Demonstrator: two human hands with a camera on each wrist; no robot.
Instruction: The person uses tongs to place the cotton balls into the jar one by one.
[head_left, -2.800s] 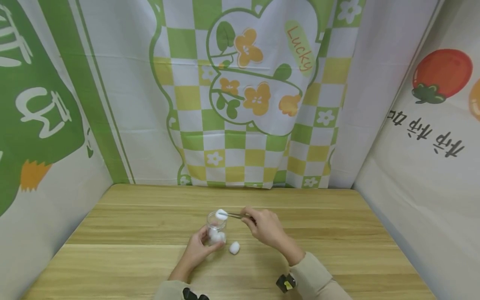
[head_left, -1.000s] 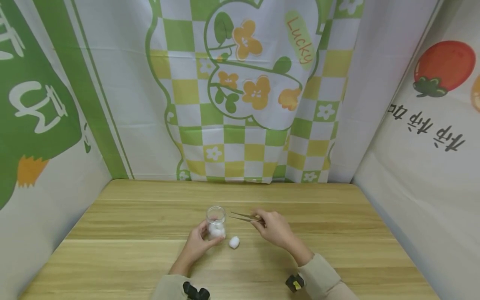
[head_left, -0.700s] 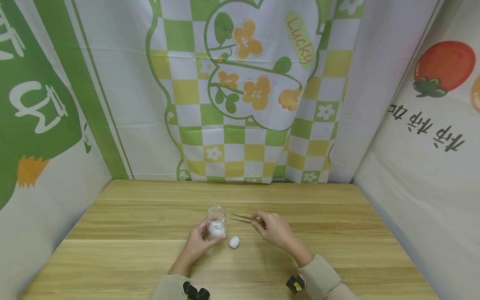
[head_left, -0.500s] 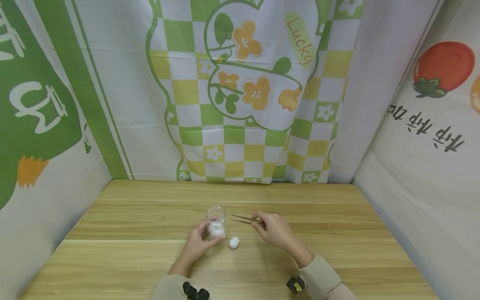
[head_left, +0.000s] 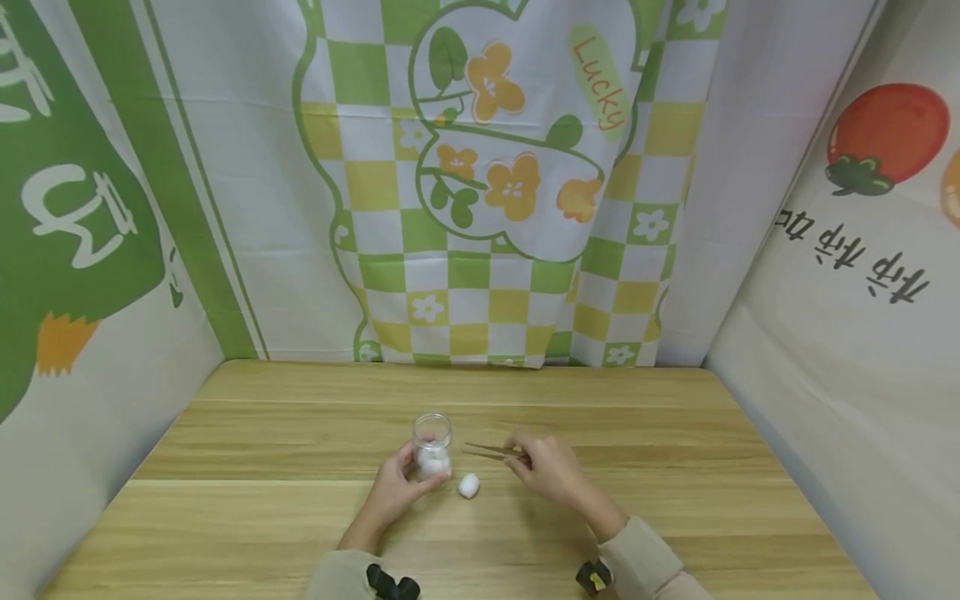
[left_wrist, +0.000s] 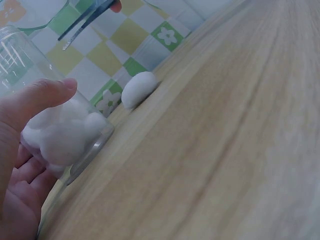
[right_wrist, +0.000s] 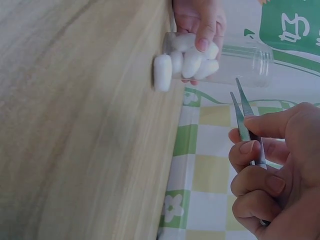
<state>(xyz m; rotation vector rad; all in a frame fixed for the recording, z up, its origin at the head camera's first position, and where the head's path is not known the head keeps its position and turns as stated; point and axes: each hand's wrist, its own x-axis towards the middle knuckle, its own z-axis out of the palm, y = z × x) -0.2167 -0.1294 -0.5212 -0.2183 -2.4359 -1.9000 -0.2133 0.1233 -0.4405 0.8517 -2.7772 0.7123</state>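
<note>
My left hand (head_left: pixel 397 490) grips a clear open jar (head_left: pixel 432 428) standing upright on the table, thumb across its front. Several white cotton balls (right_wrist: pixel 192 62) fill its lower part. One more cotton ball (head_left: pixel 468 486) lies on the wood just right of the jar, close to its base in the right wrist view. My right hand (head_left: pixel 551 471) pinches metal tweezers (head_left: pixel 491 451) between thumb and fingers, right of the jar and above the table. Their tips (right_wrist: pixel 235 87) are apart with nothing between them, pointing left toward the jar.
The wooden table (head_left: pixel 300 442) stretches out around both hands. Behind it hangs a green and yellow checked cloth (head_left: pixel 468 304), with printed cloths on the left and right sides. Dark wrist cameras (head_left: pixel 392 583) sit at both cuffs.
Earlier the tweezers held a cotton ball at the jar's mouth; that ball has left them. My right hand has drawn back right and then lowered a little. The left hand keeps its grip.
</note>
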